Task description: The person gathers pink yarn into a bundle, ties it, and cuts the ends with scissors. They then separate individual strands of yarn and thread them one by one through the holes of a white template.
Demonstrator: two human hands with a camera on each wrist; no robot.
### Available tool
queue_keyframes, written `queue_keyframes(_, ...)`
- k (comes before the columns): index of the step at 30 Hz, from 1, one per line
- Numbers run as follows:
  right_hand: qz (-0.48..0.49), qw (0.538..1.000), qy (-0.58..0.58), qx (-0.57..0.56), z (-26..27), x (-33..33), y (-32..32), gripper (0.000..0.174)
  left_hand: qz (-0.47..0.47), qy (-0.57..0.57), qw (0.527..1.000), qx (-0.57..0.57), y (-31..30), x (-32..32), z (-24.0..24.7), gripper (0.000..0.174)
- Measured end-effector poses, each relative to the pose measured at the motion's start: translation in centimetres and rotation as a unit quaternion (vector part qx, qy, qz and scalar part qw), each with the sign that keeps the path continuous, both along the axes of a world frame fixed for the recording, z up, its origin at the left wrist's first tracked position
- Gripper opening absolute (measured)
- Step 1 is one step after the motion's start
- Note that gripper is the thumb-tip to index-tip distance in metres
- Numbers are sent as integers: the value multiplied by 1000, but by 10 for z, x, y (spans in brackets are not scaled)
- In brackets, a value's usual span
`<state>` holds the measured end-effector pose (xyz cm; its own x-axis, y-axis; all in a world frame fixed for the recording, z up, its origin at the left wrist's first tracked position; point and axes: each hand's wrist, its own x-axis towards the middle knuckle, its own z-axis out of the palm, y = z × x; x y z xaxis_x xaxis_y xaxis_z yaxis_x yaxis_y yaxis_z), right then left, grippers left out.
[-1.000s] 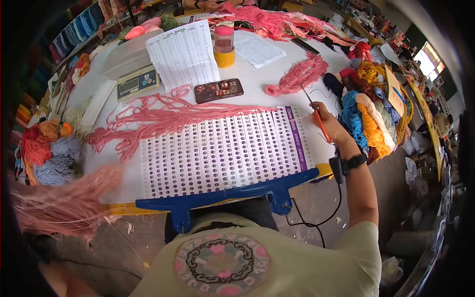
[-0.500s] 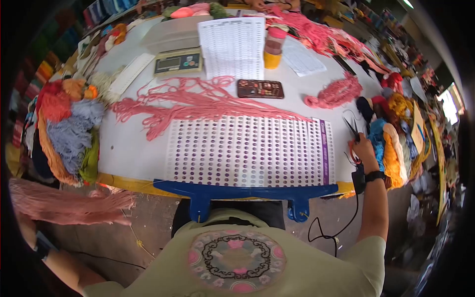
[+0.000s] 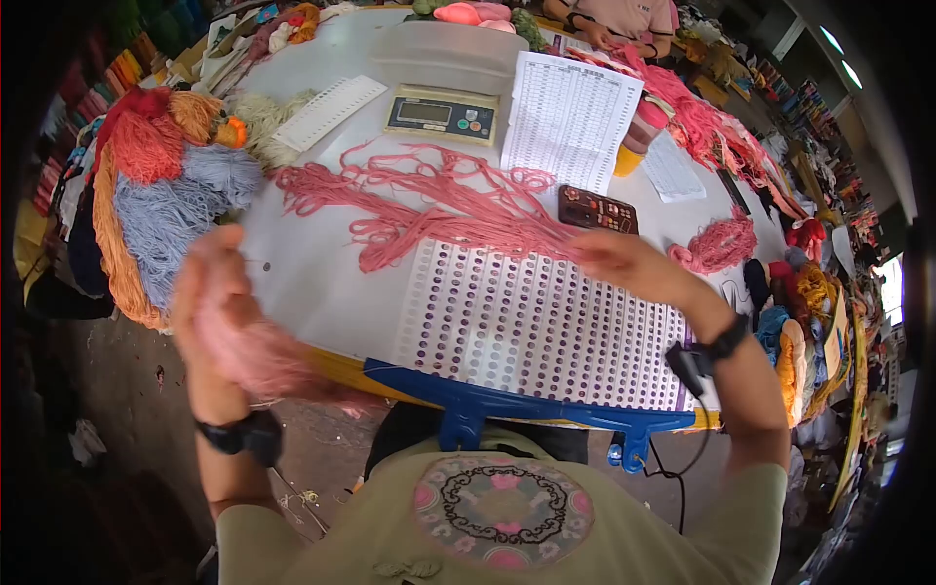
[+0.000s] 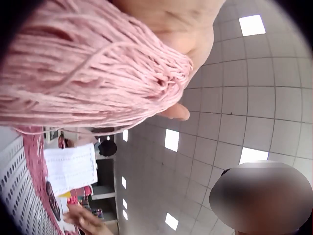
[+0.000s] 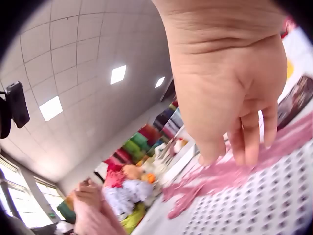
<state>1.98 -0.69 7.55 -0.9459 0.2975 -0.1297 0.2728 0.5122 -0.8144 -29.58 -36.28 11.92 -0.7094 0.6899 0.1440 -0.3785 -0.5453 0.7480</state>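
Note:
My left hand (image 3: 203,302), blurred in the head view, holds a bundle of pale pink yarn (image 3: 258,351) at the table's left front edge. In the left wrist view, the bundle's looped end (image 4: 166,78) lies against the palm, with a fingertip showing past it. Over the table, my right hand (image 3: 639,265) reaches down with loosely bent fingers at the right end of a long pink skein (image 3: 439,210). Its fingertips (image 5: 250,156) overlap the strands in the right wrist view. Beneath the skein lies a white card (image 3: 526,331) with rows of dark holes.
A digital scale (image 3: 444,114), printed sheet (image 3: 570,122) and phone (image 3: 597,210) stand behind the skein. Another pink skein (image 3: 719,244) lies right. Coloured yarn piles (image 3: 185,195) border the left side. A blue clamp bar (image 3: 526,402) runs along the front edge. Another person (image 3: 624,19) sits opposite.
The scissors are out of the right hand, which has moved left to the skein's end. My left hand has risen from low left to the table edge, bringing the yarn bundle. The head view has turned left.

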Motion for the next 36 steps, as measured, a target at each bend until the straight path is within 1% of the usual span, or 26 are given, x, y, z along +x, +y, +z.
queue_keyframes(1, 65, 992, -52, -96, 0, -42, -21, 37, -37, 6, 999, -4, 12, 0, -13, 38)
queue_keyframes(3, 172, 975, -105, -97, -20, -107, -51, 41, -106, 2, 994, -35, 29, 16, -14, 34)
queue_keyframes(4, 154, 953, -176, -193, -28, -133, -66, 47, -140, -11, 989, -47, 34, 21, -20, 34)
queue_keyframes(6, 90, 919, -175, -342, -67, -175, -73, 52, -176, -43, 981, -71, 41, 33, -31, 33)
queue_keyframes(7, 92, 919, -175, -341, -70, -189, -69, 52, -213, -78, 969, -96, 41, 35, -36, 32)
queue_keyframes(9, 63, 910, 104, -397, -72, -216, -48, 56, -237, -55, 964, -108, 34, 36, -49, 32)
queue_keyframes(11, -99, 967, 117, -201, -83, -224, -4, 56, -267, -37, 955, -125, 28, 36, -53, 33)
queue_keyframes(14, -224, 943, 143, -198, -54, -178, 12, 52, -236, -52, 967, -75, 17, 30, -60, 31)
queue_keyframes(16, -113, 927, -63, -352, -23, -139, 5, 50, -243, -74, 964, -79, 22, 29, -64, 30)
queue_keyframes(17, -126, 924, -63, -355, -32, -129, 7, 50, -246, -90, 961, -83, 27, 31, -65, 30)
queue_keyframes(19, 26, 985, -93, -145, -45, -103, 7, 50, -269, -95, 953, -105, 41, 41, -65, 30)
queue_keyframes(20, -111, 987, -37, -108, -45, -89, 5, 56, -264, -77, 952, -132, 47, 48, -66, 30)
queue_keyframes(21, -229, 973, -28, 28, -38, -87, 10, 60, -253, -54, 953, -157, 51, 53, -66, 30)
queue_keyframes(23, -292, 953, 34, 76, -21, -72, 6, 55, -225, -18, 953, -200, 56, 56, -54, 30)
queue_keyframes(24, -289, 953, 43, 78, -10, -69, -7, 55, -199, -32, 959, -199, 58, 55, -40, 30)
queue_keyframes(25, -221, 973, 63, -6, -1, -65, -26, 51, -172, -46, 964, -198, 59, 53, -25, 30)
queue_keyframes(27, -144, 981, 90, -91, 5, -64, -43, 47, -228, -67, 962, -133, 58, 54, 8, 35)
queue_keyframes(28, -42, 977, -52, -204, 8, -64, -46, 43, -260, -75, 961, -53, 61, 66, 25, 38)
queue_keyframes(29, 61, 931, -193, -304, 11, -63, -45, 40, -294, -82, 952, 29, 64, 74, 36, 41)
queue_keyframes(30, 61, 934, -184, -301, -14, -59, -31, 40, -269, -13, 962, 38, 67, 74, 27, 49)
queue_keyframes(31, -56, 983, -60, -162, -62, -57, -4, 39, -274, -6, 961, 38, 75, 79, 24, 49)
queue_keyframes(32, -175, 982, 63, -19, -88, -51, 16, 38, -231, 63, 969, -61, 84, 88, 21, 52)
queue_keyframes(33, -248, 963, 106, 3, -93, -37, 45, 45, -191, 132, 960, -159, 93, 95, 16, 55)
queue_keyframes(34, -318, 936, 150, 26, -97, -24, 75, 53, -225, 160, 946, -170, 89, 86, 3, 58)
queue_keyframes(35, -326, 919, 190, -114, -19, -8, 25, 59, -230, 128, 951, -161, 84, 80, -4, 57)
queue_keyframes(36, -326, 921, 179, -115, -16, 8, 33, 59, -243, 90, 953, -157, 80, 75, -13, 56)
